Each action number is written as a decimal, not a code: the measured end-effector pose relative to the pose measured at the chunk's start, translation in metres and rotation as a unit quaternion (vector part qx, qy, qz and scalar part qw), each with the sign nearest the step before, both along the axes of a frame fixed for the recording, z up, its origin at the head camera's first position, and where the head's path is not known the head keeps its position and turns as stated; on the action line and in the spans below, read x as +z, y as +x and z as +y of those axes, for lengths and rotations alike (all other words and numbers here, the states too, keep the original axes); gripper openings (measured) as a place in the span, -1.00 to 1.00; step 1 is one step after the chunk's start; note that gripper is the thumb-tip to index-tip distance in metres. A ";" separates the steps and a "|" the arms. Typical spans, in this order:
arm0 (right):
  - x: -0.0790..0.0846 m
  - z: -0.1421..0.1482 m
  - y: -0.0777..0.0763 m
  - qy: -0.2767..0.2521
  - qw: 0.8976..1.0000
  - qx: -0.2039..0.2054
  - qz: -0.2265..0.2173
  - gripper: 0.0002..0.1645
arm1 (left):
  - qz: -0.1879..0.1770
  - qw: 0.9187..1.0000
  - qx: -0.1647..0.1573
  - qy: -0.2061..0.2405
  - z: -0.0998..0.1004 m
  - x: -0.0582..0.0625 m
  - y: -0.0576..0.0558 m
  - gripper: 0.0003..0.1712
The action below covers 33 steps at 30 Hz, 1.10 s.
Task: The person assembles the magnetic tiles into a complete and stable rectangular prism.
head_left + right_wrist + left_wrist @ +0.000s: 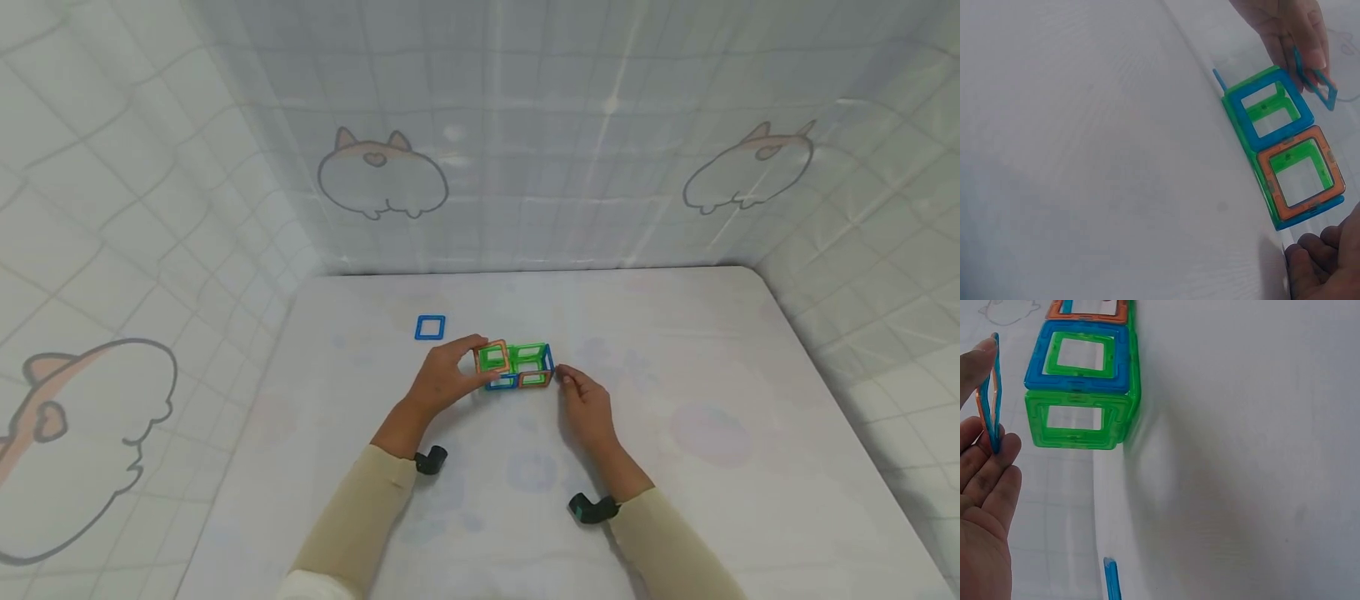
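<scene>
Between thumb and fingers, my left hand [441,379] pinches a square magnetic tile [492,342]. It has an orange face in the head view and blue and orange edges in the left wrist view, so one tile or two cannot be told. The held tile is raised beside a box-like build of magnetic tiles [534,380]. This build has green, blue and orange open squares, with a blue tile [1274,106] and an orange tile [1302,172] side by side on one face. Next to the build's right end, my right hand [588,408] has loosely curled fingers, apparently holding nothing.
A loose blue square tile [430,337] lies on the white tabletop [675,333], behind and left of the build. Pale tile-patterned sheets [540,167] with animal drawings enclose the back and sides. Each wrist carries a small black device [432,461].
</scene>
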State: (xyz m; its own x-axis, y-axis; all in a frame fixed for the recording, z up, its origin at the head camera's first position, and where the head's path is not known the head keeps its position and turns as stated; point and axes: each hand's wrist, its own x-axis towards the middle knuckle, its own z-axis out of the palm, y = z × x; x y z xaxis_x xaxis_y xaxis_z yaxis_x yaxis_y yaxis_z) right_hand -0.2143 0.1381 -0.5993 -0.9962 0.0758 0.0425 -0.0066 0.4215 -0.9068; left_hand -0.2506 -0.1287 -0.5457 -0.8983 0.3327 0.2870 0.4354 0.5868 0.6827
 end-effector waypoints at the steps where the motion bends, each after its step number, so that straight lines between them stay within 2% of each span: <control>1: 0.000 0.000 0.000 0.000 1.000 -0.001 -0.001 -0.58 | 0.004 1.000 -0.003 -0.007 0.001 0.000 -0.001 -0.30; 3: -0.001 0.000 -0.001 -0.001 1.000 -0.002 -0.002 -0.58 | 0.011 1.000 -0.013 -0.016 0.002 -0.001 -0.003 -0.31; 8: 0.001 0.001 -0.001 -0.006 1.000 0.012 -0.003 -0.56 | 0.000 0.999 -0.019 -0.035 0.006 -0.004 -0.007 -0.29; 15: 0.000 0.000 -0.004 0.017 0.997 0.069 0.010 -0.46 | -0.021 0.999 -0.008 -0.042 0.010 -0.005 -0.007 -0.31; 18: 0.001 0.001 -0.007 0.004 0.996 0.090 0.007 -0.37 | -0.024 0.998 -0.006 -0.050 0.011 -0.003 -0.007 -0.34; 23: 0.032 -0.002 -0.007 -0.076 0.985 0.150 -0.019 -0.09 | -0.029 0.998 -0.003 -0.059 0.011 -0.004 -0.008 -0.36; 25: 0.044 -0.003 -0.008 -0.090 0.981 0.171 -0.024 -0.03 | -0.032 0.998 -0.003 -0.058 0.011 -0.004 -0.008 -0.37; 30: 0.037 -0.004 -0.018 -0.113 0.974 0.199 0.001 -0.03 | -0.027 0.998 -0.014 -0.062 0.011 -0.004 -0.009 -0.35; 33: 0.022 -0.003 -0.026 -0.131 0.973 0.189 0.000 -0.01 | -0.016 0.998 -0.025 -0.063 0.010 -0.003 -0.010 -0.34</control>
State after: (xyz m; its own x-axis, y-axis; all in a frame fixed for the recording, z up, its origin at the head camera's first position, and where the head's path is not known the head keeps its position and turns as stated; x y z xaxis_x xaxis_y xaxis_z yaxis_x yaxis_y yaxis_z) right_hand -0.2406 0.1354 -0.5771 -0.9551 -0.2877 0.0703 -0.1158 0.1442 -0.9827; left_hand -0.2608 -0.1185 -0.5482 -0.8875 0.4094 0.2116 0.4459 0.6466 0.6190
